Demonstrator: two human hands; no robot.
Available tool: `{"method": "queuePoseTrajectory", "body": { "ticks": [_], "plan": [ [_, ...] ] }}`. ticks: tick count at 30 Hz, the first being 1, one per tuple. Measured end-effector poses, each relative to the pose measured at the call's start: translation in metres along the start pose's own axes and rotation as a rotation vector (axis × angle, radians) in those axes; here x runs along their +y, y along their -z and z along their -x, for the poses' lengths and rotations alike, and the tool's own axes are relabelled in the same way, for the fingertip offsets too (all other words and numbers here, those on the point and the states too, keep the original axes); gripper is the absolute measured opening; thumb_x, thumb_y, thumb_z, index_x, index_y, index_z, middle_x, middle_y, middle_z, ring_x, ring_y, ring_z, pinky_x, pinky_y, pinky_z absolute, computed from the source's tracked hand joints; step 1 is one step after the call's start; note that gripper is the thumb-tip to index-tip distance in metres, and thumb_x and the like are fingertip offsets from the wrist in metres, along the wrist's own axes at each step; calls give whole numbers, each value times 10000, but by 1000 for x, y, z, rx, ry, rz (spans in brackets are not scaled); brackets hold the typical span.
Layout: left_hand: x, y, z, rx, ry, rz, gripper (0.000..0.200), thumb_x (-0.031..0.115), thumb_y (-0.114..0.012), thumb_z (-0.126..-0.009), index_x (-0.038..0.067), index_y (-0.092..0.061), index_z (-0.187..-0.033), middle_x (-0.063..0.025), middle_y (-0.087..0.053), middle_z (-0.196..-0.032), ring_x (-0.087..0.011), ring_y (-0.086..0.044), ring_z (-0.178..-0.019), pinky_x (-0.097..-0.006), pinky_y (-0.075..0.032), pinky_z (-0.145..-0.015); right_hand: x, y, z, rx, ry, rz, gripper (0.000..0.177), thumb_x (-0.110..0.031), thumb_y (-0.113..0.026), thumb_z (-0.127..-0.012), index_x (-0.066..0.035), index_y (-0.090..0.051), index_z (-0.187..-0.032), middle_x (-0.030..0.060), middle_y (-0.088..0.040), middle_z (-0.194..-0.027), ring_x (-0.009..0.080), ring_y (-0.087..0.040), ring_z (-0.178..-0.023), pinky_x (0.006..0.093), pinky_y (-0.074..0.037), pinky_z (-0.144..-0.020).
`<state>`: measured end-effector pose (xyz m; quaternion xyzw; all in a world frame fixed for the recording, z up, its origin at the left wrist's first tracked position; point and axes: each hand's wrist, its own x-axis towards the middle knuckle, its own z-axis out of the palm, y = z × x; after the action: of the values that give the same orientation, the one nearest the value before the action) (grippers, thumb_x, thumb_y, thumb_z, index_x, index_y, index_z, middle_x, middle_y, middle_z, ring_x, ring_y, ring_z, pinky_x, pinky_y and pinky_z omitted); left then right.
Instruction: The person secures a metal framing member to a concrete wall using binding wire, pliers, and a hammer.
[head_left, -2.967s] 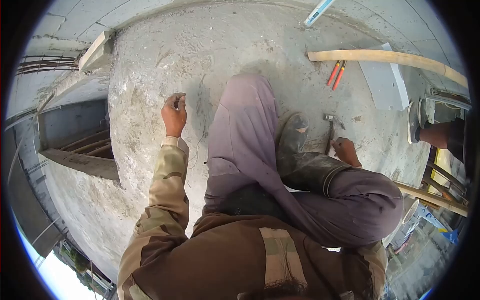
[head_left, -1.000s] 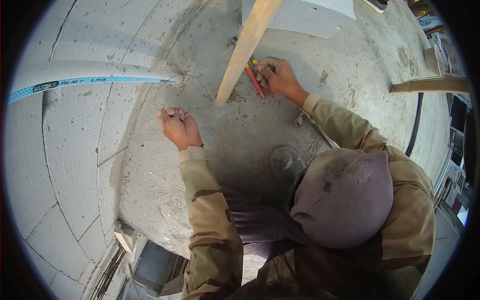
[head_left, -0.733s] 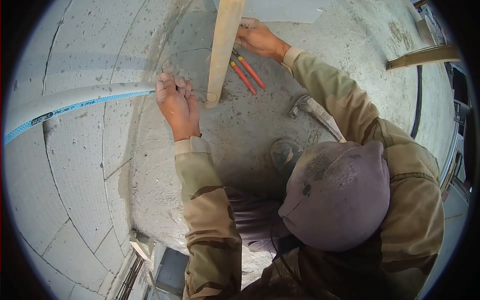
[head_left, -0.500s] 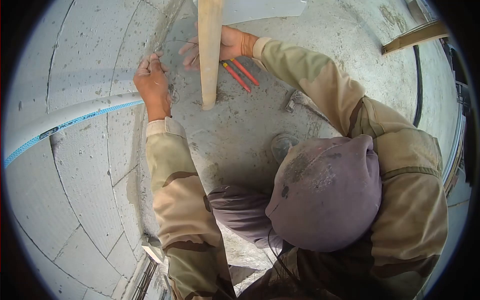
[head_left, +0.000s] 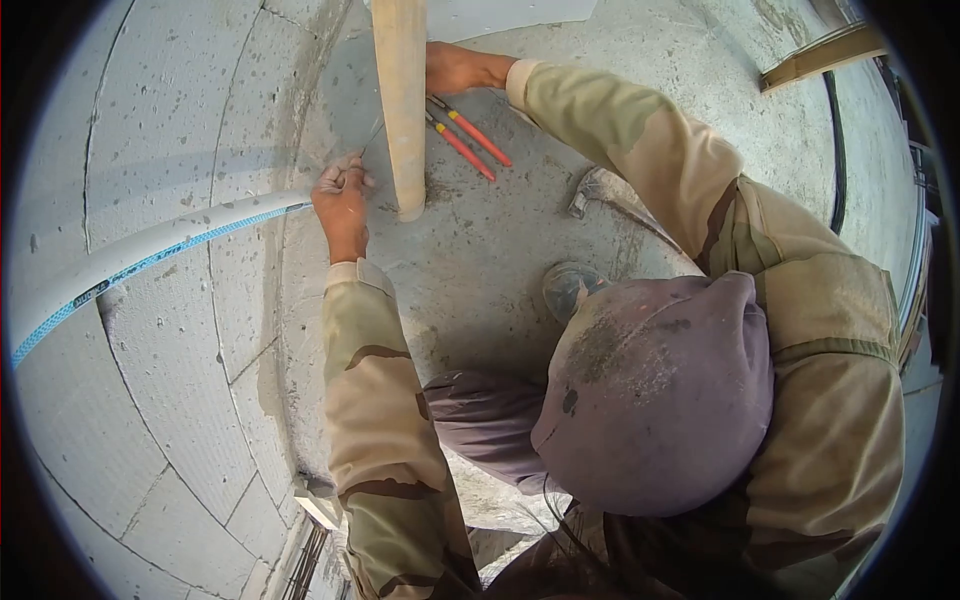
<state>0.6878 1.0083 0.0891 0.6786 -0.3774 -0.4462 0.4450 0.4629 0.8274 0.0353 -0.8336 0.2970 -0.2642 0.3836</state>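
My left hand (head_left: 342, 205) is closed in a pinch beside the wall, just left of the wooden post (head_left: 402, 110). A thin wire (head_left: 376, 135) sticks up from its fingertips toward the post. Beyond the post is my right hand (head_left: 462, 68), its fingers hidden behind the wood. Pliers with red and yellow handles (head_left: 474, 140) lie on the concrete floor just below that hand. A hose-like white pipe with a blue printed strip (head_left: 160, 240) runs along the wall and ends behind my left hand.
Pale blockwork (head_left: 150, 370) rises at the left. A hammer (head_left: 590, 190) lies on the floor under my right forearm, near a shoe (head_left: 570, 290). A stained purple-grey cloth-covered shape (head_left: 655, 395) fills the lower middle. A wooden piece (head_left: 820, 58) juts in at the upper right.
My left hand has moved right and down, closer to the post. My right hand has shifted so that its fingers, visible left of the post before, are now hidden behind it.
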Motion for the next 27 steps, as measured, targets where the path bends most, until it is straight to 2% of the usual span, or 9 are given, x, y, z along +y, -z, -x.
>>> {"method": "queuePoseTrajectory", "body": {
  "ticks": [2,5,7,14,17,20,22,26,27],
  "plan": [
    [-20,3,17,-29,15,-58,213,13,-627,-982,-56,-726,-1158,-39,-698,-804,-83,-572,-716,-231,-447,-697,-24,11,34,-231,-251,-96,201,-138,-663,-844,-87,-785,-996,186,-753,-909,335,-714,-842,456,-546,-756],
    [-44,3,46,-97,68,-34,224,17,-629,-983,-70,-728,-1164,-49,-708,-879,-99,-605,-780,-243,-486,-761,-57,-9,82,-186,-187,82,251,-81,-648,-867,-23,-749,-1090,195,-744,-908,369,-714,-823,440,-571,-806],
    [-51,2,61,-29,71,10,241,17,-624,-981,-68,-726,-1183,-71,-723,-956,-112,-628,-836,-259,-506,-809,-87,-24,107,-107,-343,224,252,-41,-609,-793,-16,-758,-995,237,-726,-887,403,-708,-856,504,-566,-772],
    [-53,3,47,14,28,-34,250,21,-652,-926,-45,-752,-1146,-123,-756,-1047,-159,-675,-889,-288,-524,-842,-125,-60,150,-297,-299,340,157,-56,-628,-792,29,-708,-897,252,-703,-911,430,-716,-850,521,-578,-765],
    [-39,-5,45,-18,29,-301,238,64,-691,-884,-24,-775,-1088,-170,-770,-981,-216,-725,-858,-320,-547,-824,-136,-64,163,-343,-218,361,147,-74,-616,-811,24,-709,-870,241,-706,-926,423,-720,-833,510,-582,-743],
    [-30,-8,60,62,-95,-565,228,103,-717,-856,-5,-786,-1044,-217,-764,-913,-273,-754,-853,-352,-563,-793,-147,-76,173,-280,-97,400,156,-90,-608,-823,26,-705,-859,238,-707,-937,430,-720,-839,508,-583,-738],
    [-32,-17,75,209,-185,-790,218,95,-716,-845,-14,-785,-1021,-228,-758,-877,-311,-760,-864,-374,-571,-772,-153,-83,167,-390,-122,388,156,-91,-604,-829,29,-692,-877,237,-706,-954,433,-719,-850,518,-579,-739],
    [-40,-32,95,358,-102,-545,194,79,-703,-848,-49,-780,-971,-197,-758,-851,-274,-740,-754,-357,-568,-719,-146,-96,178,-301,-147,307,156,-85,-602,-825,26,-687,-894,226,-708,-924,431,-718,-866,524,-578,-750],
    [-43,-34,90,369,50,-319,194,62,-691,-867,-90,-752,-972,-164,-730,-792,-259,-713,-722,-334,-552,-699,-148,-98,182,-277,-200,306,231,-69,-605,-804,23,-686,-999,216,-700,-952,437,-711,-868,526,-577,-755]
  ]
}}
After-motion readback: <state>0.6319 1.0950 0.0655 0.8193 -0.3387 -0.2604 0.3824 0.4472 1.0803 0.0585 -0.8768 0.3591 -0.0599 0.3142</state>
